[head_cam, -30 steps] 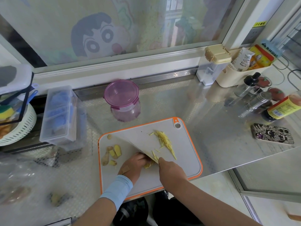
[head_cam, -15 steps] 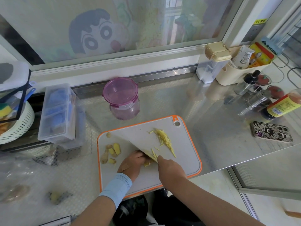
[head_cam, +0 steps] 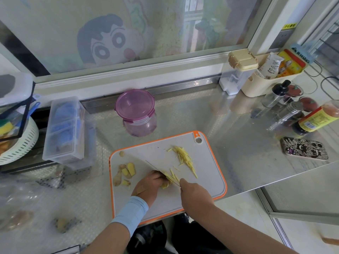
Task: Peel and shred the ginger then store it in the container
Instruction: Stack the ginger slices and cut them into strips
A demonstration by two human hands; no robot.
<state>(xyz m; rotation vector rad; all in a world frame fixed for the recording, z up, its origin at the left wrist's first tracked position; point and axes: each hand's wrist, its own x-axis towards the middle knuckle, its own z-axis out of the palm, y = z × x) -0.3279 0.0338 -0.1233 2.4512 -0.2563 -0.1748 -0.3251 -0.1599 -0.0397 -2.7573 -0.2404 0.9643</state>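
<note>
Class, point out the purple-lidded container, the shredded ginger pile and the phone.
purple-lidded container (head_cam: 134, 105), head view, lid centre.
shredded ginger pile (head_cam: 184, 158), head view, middle strands.
phone (head_cam: 304, 150), head view, patterned case.

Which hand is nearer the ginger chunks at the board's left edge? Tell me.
Left. The left hand sits just right of the ginger chunks, holding the ginger piece being cut; the right hand, gripping the knife, is farther right.

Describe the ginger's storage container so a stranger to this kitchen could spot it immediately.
On the steel counter below the window, find the orange-rimmed cutting board. Just beyond its far edge stands a round container. Unlike the clear rectangular box to its left, it is purple, lid closed.
</note>
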